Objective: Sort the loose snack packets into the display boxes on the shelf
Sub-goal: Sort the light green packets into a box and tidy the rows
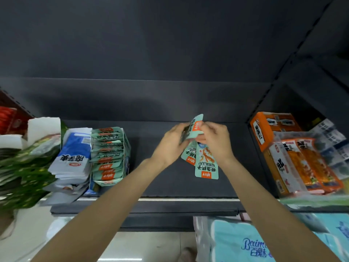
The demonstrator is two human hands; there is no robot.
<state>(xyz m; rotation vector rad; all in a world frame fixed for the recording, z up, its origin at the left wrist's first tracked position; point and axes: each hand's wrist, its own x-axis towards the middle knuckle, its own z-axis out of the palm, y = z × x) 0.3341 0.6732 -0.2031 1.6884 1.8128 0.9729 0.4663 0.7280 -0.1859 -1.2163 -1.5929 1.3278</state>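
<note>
Both hands meet over the middle of the dark shelf (pixel 170 188), gripping a small bunch of teal snack packets (pixel 206 163) with orange labels. My left hand (pixel 171 146) holds the bunch from the left, where one packet (pixel 196 126) sticks upward. From the right, my right hand (pixel 215 141) pinches the top of the packets that hang down. A teal display box (pixel 110 157) packed with several matching packets stands at the left on the same shelf.
Blue-and-white packets (pixel 72 157) and green packets (pixel 24 167) are stacked left of the teal box. An orange box (pixel 264 129) and orange snack packs (pixel 309 165) fill the right bay behind a divider. Tissue packs (pixel 251 242) sit below the shelf.
</note>
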